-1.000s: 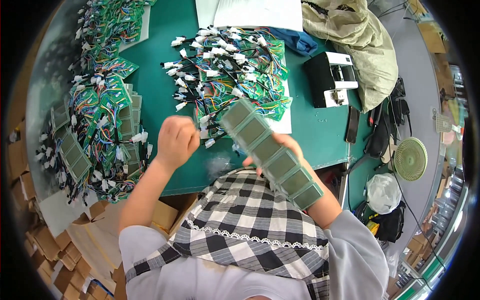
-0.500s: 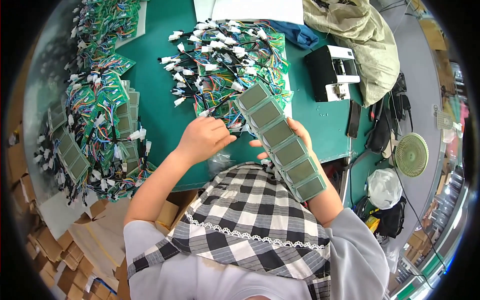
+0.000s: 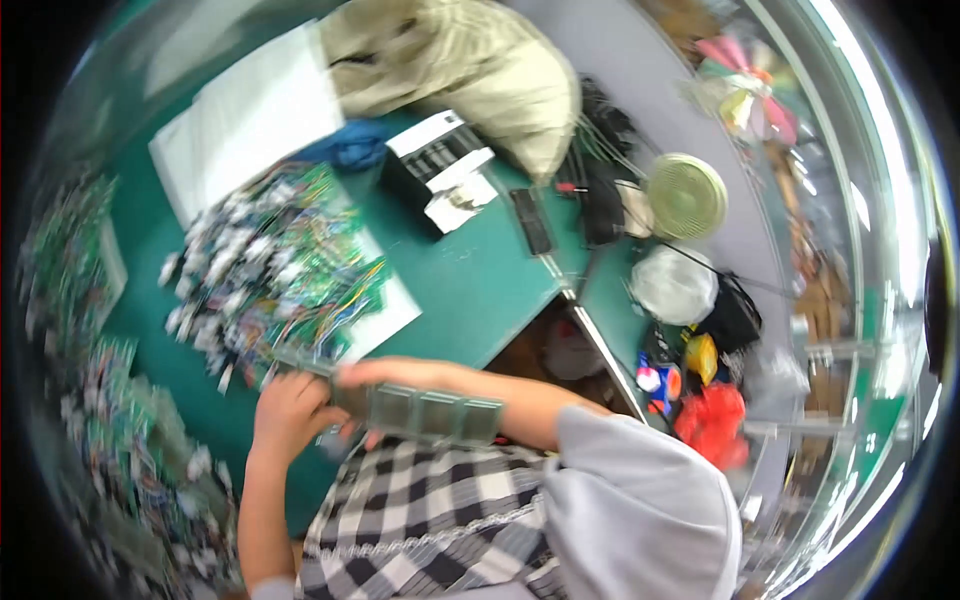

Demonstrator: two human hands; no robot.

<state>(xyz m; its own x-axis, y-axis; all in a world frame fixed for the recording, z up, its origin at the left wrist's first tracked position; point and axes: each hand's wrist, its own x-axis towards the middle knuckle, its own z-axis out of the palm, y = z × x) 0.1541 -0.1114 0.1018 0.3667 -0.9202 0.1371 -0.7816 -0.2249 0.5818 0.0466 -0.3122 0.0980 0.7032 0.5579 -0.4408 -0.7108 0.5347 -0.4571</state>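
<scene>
A long strip of LCD display boards [image 3: 428, 412], with several grey screens in a row, lies almost level in front of my checkered apron. My right hand [image 3: 362, 382] holds it near its left part, the thumb along the upper edge and the forearm behind the strip. My left hand [image 3: 288, 412] is at the strip's left end with its fingers curled in; blur hides what, if anything, they pinch. Just beyond both hands is a pile of green circuit boards [image 3: 335, 265] with coloured wires and white connectors [image 3: 235, 250].
More wired boards [image 3: 140, 430] are heaped at the left. White sheets [image 3: 250, 110], a beige cloth sack [image 3: 500, 80] and a black-and-white device [image 3: 435, 170] stand farther back. To the right are a dark phone-like slab [image 3: 531, 222], a green fan [image 3: 687, 196] and plastic bags [image 3: 675, 285].
The whole view has swung to the right and blurred. The display strip has gone from steeply slanted to nearly level, and my two hands have come together at its left end.
</scene>
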